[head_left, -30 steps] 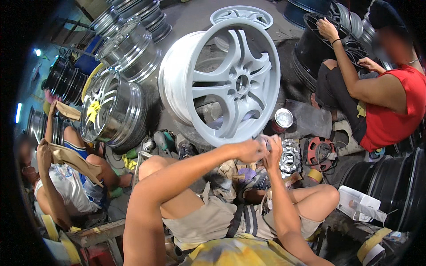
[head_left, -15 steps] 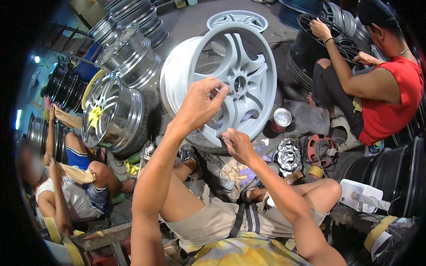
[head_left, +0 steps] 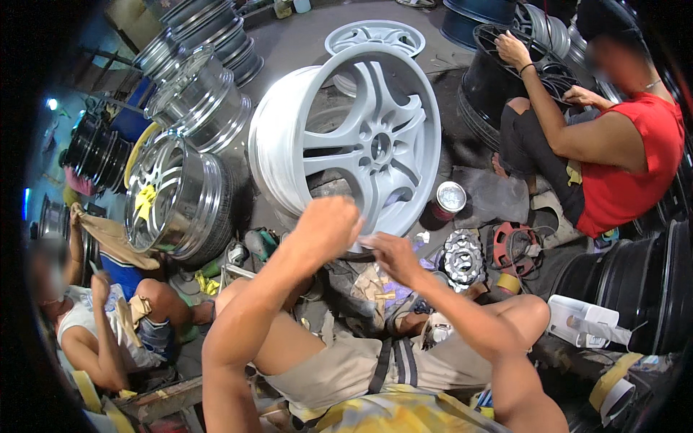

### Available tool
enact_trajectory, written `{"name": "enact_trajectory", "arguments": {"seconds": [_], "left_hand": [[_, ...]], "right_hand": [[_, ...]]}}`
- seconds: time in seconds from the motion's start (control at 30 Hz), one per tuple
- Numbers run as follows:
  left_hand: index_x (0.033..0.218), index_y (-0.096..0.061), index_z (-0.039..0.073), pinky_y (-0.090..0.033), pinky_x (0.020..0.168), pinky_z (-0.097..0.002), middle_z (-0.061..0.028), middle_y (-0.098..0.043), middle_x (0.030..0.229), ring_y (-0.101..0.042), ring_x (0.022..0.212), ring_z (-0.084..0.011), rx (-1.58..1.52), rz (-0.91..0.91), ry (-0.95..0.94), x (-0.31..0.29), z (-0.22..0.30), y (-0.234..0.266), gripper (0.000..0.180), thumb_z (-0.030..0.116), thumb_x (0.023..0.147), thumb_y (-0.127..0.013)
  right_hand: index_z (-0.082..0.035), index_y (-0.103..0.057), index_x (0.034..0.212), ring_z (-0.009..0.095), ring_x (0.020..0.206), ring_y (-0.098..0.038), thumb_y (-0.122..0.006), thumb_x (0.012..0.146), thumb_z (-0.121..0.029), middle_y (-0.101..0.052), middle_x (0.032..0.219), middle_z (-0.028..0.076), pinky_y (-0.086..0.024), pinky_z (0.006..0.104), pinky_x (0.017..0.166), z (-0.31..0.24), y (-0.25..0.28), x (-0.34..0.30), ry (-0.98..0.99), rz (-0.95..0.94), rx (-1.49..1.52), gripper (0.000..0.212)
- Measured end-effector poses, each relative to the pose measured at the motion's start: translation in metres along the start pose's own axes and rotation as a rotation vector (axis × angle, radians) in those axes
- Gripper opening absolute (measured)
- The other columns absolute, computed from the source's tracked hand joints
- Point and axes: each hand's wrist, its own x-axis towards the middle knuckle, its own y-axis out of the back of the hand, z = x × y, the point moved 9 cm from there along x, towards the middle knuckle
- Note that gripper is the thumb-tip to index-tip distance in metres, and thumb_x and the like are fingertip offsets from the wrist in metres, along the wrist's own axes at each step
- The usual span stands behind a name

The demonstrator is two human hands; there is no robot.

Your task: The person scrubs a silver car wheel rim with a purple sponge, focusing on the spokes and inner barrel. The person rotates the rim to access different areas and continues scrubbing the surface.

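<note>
A large grey alloy wheel rim (head_left: 381, 148) stands on edge in front of me, with its spoked face turned up and toward me. My left hand (head_left: 326, 227) is closed in front of the rim's lower edge, its fingers pointing right. Close beside it, my right hand (head_left: 397, 258) is pinched shut, its fingertips meeting the left hand's. A small pale scrap (head_left: 367, 241) seems to show between the fingertips; its kind is too small and blurred to tell. Both hands appear just off the rim, nearer to me.
A can (head_left: 449, 200) stands right of the rim, near a toothed metal part (head_left: 464, 257) and a red slotted disc (head_left: 515, 249). Chrome wheels (head_left: 177, 195) are at left. A person in red (head_left: 628, 159) handles a black wheel; another person (head_left: 108, 317) sits at left with cloth.
My left hand has come off the rim's spokes, moving down toward me to meet my right hand. My right hand has dropped slightly. The person at left has lowered an arm.
</note>
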Motion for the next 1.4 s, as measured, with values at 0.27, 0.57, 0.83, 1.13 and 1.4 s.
{"name": "enact_trajectory", "arguments": {"seconds": [0.27,0.57,0.83,1.13,1.4], "left_hand": [[0.096,-0.08,0.006,-0.046,0.096,-0.0442,-0.0131,-0.073,0.103,-0.068,0.103,-0.0277,0.512,-0.43,-0.062,-0.025,0.045,-0.074,0.023,0.022,0.091,-0.064],[0.102,-0.077,-0.002,-0.05,0.104,-0.0514,-0.0216,-0.073,0.112,-0.069,0.111,-0.0393,0.091,-0.502,-0.165,-0.037,0.047,-0.083,0.034,0.029,0.097,-0.064],[0.099,-0.072,-0.003,-0.053,0.076,-0.046,-0.0208,-0.07,0.095,-0.068,0.087,-0.0418,-0.4,0.203,-0.052,-0.014,0.003,0.066,0.011,0.007,0.095,-0.068],[0.094,-0.069,-0.005,-0.049,0.068,-0.0349,-0.0145,-0.066,0.081,-0.062,0.07,-0.025,-0.452,0.452,0.05,-0.02,-0.02,0.113,0.014,0.009,0.096,-0.071],[0.091,-0.07,-0.006,-0.047,0.066,-0.0307,-0.0102,-0.065,0.077,-0.057,0.068,-0.0148,-0.445,0.615,0.108,-0.022,-0.034,0.129,0.017,0.01,0.098,-0.071]], "right_hand": [[-0.01,-0.074,0.124,0.039,0.102,-0.074,-0.061,0.076,0.006,-0.071,0.13,0.017,-0.06,0.0473,0.093,0.129,0.006,0.02,-0.012,0.161,-0.434,0.052],[-0.006,-0.077,0.116,0.043,0.101,-0.071,-0.061,0.077,0.002,-0.074,0.116,0.017,-0.059,0.0503,0.091,0.124,-0.012,0.057,-0.176,-0.174,-0.5,0.043],[-0.005,-0.076,0.113,0.04,0.105,-0.07,-0.065,0.076,0.002,-0.073,0.116,0.017,-0.056,0.0458,0.095,0.132,0.034,0.027,0.154,0.051,-0.648,0.039],[-0.003,-0.077,0.112,0.032,0.104,-0.069,-0.061,0.086,-0.007,-0.074,0.11,0.016,-0.052,0.0411,0.095,0.123,0.044,0.028,0.245,0.193,-0.625,0.03],[-0.006,-0.074,0.121,0.037,0.112,-0.068,-0.065,0.079,0.0,-0.072,0.121,0.019,-0.054,0.0466,0.1,0.108,0.014,0.021,0.281,0.111,-0.392,0.044]]}}
